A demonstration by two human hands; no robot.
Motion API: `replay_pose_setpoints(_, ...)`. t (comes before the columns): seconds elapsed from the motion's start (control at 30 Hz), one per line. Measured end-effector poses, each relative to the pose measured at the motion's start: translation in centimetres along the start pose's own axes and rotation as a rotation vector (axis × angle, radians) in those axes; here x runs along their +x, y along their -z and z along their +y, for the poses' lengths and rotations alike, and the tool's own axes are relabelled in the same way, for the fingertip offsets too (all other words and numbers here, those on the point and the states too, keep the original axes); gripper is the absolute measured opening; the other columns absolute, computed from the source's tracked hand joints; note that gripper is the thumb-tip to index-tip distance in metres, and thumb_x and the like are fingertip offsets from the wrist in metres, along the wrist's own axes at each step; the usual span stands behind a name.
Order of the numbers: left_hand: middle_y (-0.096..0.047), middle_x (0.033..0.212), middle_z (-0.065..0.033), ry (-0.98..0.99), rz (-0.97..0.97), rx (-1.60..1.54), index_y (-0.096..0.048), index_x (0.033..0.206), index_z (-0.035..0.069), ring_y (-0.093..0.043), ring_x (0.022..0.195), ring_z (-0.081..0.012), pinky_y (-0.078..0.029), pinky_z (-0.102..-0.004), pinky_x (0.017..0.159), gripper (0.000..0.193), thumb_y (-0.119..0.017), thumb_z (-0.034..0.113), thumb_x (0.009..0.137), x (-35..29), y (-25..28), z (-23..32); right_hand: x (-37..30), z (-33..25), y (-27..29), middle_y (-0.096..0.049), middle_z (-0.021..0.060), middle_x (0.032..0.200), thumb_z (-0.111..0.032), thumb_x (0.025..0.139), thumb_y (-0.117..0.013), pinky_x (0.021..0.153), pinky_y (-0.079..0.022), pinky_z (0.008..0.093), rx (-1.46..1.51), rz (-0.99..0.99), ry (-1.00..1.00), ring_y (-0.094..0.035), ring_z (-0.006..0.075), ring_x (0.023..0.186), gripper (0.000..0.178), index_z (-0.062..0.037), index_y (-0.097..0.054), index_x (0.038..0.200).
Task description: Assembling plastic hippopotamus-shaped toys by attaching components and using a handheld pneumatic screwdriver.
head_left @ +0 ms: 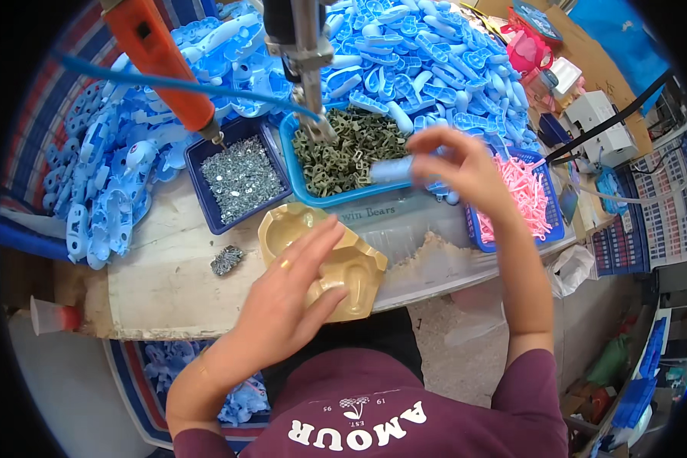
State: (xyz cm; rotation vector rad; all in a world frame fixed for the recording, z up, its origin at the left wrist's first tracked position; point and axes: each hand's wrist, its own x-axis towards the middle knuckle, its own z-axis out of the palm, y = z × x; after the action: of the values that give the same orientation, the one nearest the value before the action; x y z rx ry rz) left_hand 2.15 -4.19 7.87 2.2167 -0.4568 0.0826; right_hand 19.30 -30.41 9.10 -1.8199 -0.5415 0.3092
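Note:
Over the beige moulded tray [365, 276] at the table's front edge, my left hand [286, 286] is open, its thumb and fingers spread; it hides part of the hollows. My right hand [459, 164] is raised at the right of a teal bin [301, 182] of dark green, clip-like parts. Its bent fingers pinch a light blue plastic piece [393, 169], smeared by motion. To the left of the teal bin stands a dark blue bin [213, 221] full of small silver screws [240, 179].
Blue plastic shells [427, 57] are heaped at the back. An orange screwdriver [164, 69] and a metal tool [307, 84] hang over the bins. Pink strips [515, 195] fill a basket at the right. A small metallic clump [227, 260] lies left of the moulded tray.

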Motion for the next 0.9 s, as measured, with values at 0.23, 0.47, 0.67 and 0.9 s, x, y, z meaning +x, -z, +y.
replay_pose_setpoints(0.23, -0.071, 0.105, -0.0095, -0.127, 0.117, 0.101, -0.055, 0.135, 0.009, -0.066, 0.084, -0.0298, -0.054, -0.0385, 0.071, 0.053, -0.073, 0.008, 0.085, 2.1, -4.5, -3.1, -3.1, -0.8, -3.6, -0.068, 0.004, 0.09, -0.012, 0.09, -0.077, 0.069, -0.055, 0.025, 0.014, -0.257, -0.176, -0.068, 0.0101, 0.079, 0.021, -0.0004, -0.066, 0.104)
replay_pose_setpoints(0.47, -0.071, 0.115, -0.0059, -0.312, 0.107, 0.286, -0.067, 0.111, 0.008, -0.066, 0.088, -0.0253, -0.056, -0.0346, 0.072, 0.034, -0.076, 0.008, 0.078, -0.7, -2.5, -2.5, 5.8, 7.8, 3.0, -0.067, 0.0134, 0.099, -0.028, 0.088, -0.074, 0.074, -0.054, 0.0421, -1.027, 0.44, 0.156, -0.068, 0.0317, 0.084, 0.027, -0.0063, -0.072, 0.103)
replay_pose_setpoints(0.67, -0.069, 0.12, -0.006, -0.409, 0.112, 0.486, -0.068, 0.111, 0.008, -0.067, 0.105, -0.0245, -0.058, -0.0351, 0.082, 0.035, -0.076, 0.011, 0.077, -4.4, -2.6, -5.2, 7.0, 9.5, 5.4, -0.067, 0.0151, 0.096, -0.026, 0.088, -0.074, 0.072, -0.053, 0.0418, -0.941, 0.511, 0.271, -0.068, 0.0293, 0.082, 0.031, -0.0057, -0.063, 0.108)
replay_pose_setpoints(0.9, -0.068, 0.119, -0.0088, -0.304, 0.048, 0.446, -0.068, 0.109, 0.007, -0.066, 0.111, -0.026, -0.054, -0.0391, 0.096, 0.03, -0.075, 0.019, 0.083, -6.0, -3.4, -6.1, 1.7, 2.3, 2.4, -0.071, 0.0106, 0.116, -0.011, 0.091, -0.068, 0.084, -0.056, 0.0315, -0.154, 0.15, -0.007, -0.071, 0.016, 0.094, 0.042, -0.0009, -0.064, 0.131)
